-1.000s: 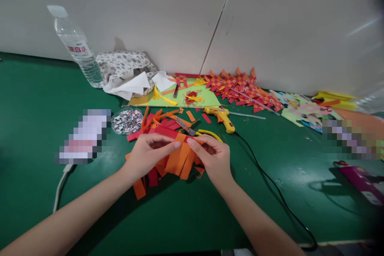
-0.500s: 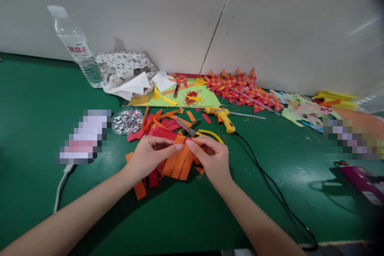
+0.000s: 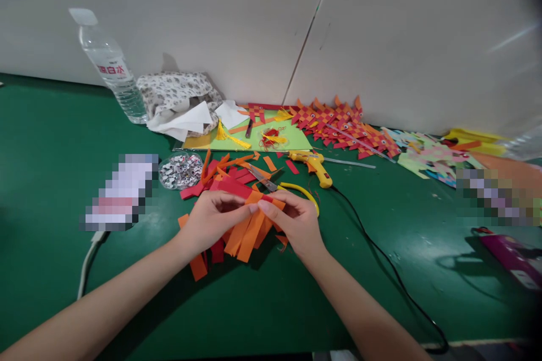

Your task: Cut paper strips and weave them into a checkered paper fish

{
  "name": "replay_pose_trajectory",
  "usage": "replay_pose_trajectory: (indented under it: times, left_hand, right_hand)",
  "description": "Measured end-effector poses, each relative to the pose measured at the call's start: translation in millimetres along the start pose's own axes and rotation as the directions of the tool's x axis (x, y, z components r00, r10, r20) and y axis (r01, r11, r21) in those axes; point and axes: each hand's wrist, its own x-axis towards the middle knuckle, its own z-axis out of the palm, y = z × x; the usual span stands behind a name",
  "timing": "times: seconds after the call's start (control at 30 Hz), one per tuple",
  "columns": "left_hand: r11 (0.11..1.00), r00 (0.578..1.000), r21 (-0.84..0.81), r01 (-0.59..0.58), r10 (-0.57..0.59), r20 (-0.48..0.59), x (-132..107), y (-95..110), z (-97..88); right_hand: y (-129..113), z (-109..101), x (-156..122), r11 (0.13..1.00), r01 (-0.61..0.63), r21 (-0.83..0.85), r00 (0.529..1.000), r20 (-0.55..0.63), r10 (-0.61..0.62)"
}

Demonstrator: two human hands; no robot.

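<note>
Both hands hold one piece of red and orange paper strips (image 3: 246, 234) between them, over the green table. My left hand (image 3: 218, 215) pinches its left side, thumb on top and fingers behind. My right hand (image 3: 298, 220) pinches the strips from the right, its thumb tip close to the left one. Orange strips hang down toward me, with a red strip (image 3: 232, 186) running across behind them. Loose red and orange strips (image 3: 197, 268) lie underneath and around. Scissors with yellow handles (image 3: 296, 189) rest just beyond my right hand.
Beyond the hands lie a yellow glue gun (image 3: 315, 168) with a black cord and a dish of googly eyes (image 3: 181, 171). Woven paper fish (image 3: 342, 127) are piled by the wall. A water bottle (image 3: 110, 67) and a tissue pack (image 3: 180, 93) stand back left; a phone (image 3: 122, 192) lies left.
The hanging orange strips have shifted and fanned differently, now leaning left. My right hand has moved slightly left, its thumb sliding along the strips. My left hand keeps its pinch.
</note>
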Motion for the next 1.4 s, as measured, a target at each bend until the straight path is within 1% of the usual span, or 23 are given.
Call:
replay_pose_trajectory:
  times: [0.1, 0.2, 0.27, 0.37, 0.43, 0.47, 0.5, 0.53, 0.57, 0.63, 0.67, 0.7, 0.77, 0.83, 0.93, 1.0, 1.07, 1.1, 1.17, 1.27, 1.33, 1.4]
  left_hand:
    - [0.998, 0.998, 0.063, -0.030, 0.027, 0.048, -2, 0, 2.0]
    - [0.990, 0.997, 0.127, -0.064, 0.058, 0.050, -1, 0, 2.2]
    - [0.987, 0.996, 0.145, -0.074, 0.064, 0.068, 1, 2, -1.0]
    - [0.988, 0.984, 0.117, -0.102, 0.083, 0.159, 7, 6, -12.7]
    - [0.984, 0.984, 0.105, -0.141, 0.127, 0.128, 12, 9, -24.0]
    - [0.981, 0.986, 0.127, -0.148, 0.136, 0.098, 15, 10, -29.9]
    - [0.969, 0.986, 0.185, -0.163, 0.154, 0.065, 17, 11, -35.7]
    - [0.943, 0.983, 0.280, -0.183, 0.177, 0.045, 20, 11, -40.9]
    - [0.899, 0.977, 0.386, -0.209, 0.204, 0.052, 22, 12, -45.5]
    - [0.755, 0.953, 0.582, -0.302, 0.251, 0.170, 24, 12, -52.2]
    - [0.681, 0.939, 0.647, -0.342, 0.239, 0.245, 25, 13, -54.4]
    - [0.624, 0.926, 0.686, -0.374, 0.211, 0.313, 25, 13, -55.8]
    - [0.550, 0.903, 0.727, -0.410, 0.131, 0.410, 23, 12, -57.5]
    - [0.495, 0.890, 0.758, -0.424, 0.071, 0.451, 21, 11, -58.5]
    - [0.426, 0.883, 0.792, -0.437, 0.034, 0.469, 19, 9, -59.8]
    - [0.427, 0.872, 0.786, -0.447, 0.013, 0.489, 19, 8, -60.2]
    - [0.465, 0.867, 0.770, -0.436, -0.014, 0.499, 19, 10, -60.1]
    - [0.489, 0.873, 0.767, -0.415, -0.024, 0.487, 20, 11, -59.8]
    - [0.535, 0.901, 0.766, -0.355, -0.022, 0.433, 21, 14, -59.1]
    - [0.591, 0.940, 0.749, -0.300, 0.049, 0.338, 22, 16, -59.0]
    - [0.637, 0.949, 0.716, -0.284, 0.080, 0.305, 24, 16, -59.6]
    - [0.668, 0.953, 0.695, -0.266, 0.072, 0.296, 25, 14, -60.3]
  right_hand:
    - [-1, 1, -1, 0.999, 0.037, -0.023, 0.999, 0.000, -0.037]
    - [3, 0, 0, 1.000, 0.017, 0.013, 0.999, -0.034, -0.017]
    - [5, -2, 3, 0.993, -0.038, 0.111, 0.994, -0.096, 0.049]
    - [5, -9, 11, 0.936, -0.137, 0.325, 0.962, -0.183, 0.204]
    - [1, -14, 16, 0.880, -0.177, 0.441, 0.931, -0.214, 0.295]
    - [-1, -17, 18, 0.854, -0.187, 0.485, 0.918, -0.224, 0.328]
    - [-3, -19, 20, 0.832, -0.194, 0.519, 0.907, -0.229, 0.354]
    - [-4, -20, 21, 0.815, -0.199, 0.545, 0.900, -0.228, 0.372]
    - [-5, -21, 22, 0.802, -0.203, 0.562, 0.897, -0.222, 0.383]
    - [-6, -21, 22, 0.787, -0.221, 0.576, 0.899, -0.191, 0.393]
    - [-6, -20, 22, 0.782, -0.230, 0.580, 0.902, -0.175, 0.395]
    - [-5, -20, 21, 0.777, -0.237, 0.583, 0.903, -0.163, 0.398]
    - [-3, -19, 21, 0.774, -0.241, 0.585, 0.902, -0.159, 0.401]
    - [-2, -19, 21, 0.777, -0.237, 0.583, 0.901, -0.168, 0.400]
    - [-1, -18, 22, 0.778, -0.240, 0.580, 0.900, -0.168, 0.403]
    - [-1, -18, 22, 0.773, -0.245, 0.585, 0.898, -0.165, 0.409]
    - [-2, -18, 22, 0.767, -0.250, 0.592, 0.895, -0.161, 0.416]
    - [-2, -18, 22, 0.764, -0.251, 0.594, 0.894, -0.161, 0.419]
    - [-3, -17, 21, 0.761, -0.255, 0.597, 0.891, -0.161, 0.424]
    - [-4, -16, 21, 0.766, -0.250, 0.592, 0.891, -0.169, 0.421]
    - [-3, -16, 20, 0.775, -0.245, 0.582, 0.893, -0.176, 0.414]
    - [-2, -15, 20, 0.791, -0.242, 0.562, 0.896, -0.183, 0.404]
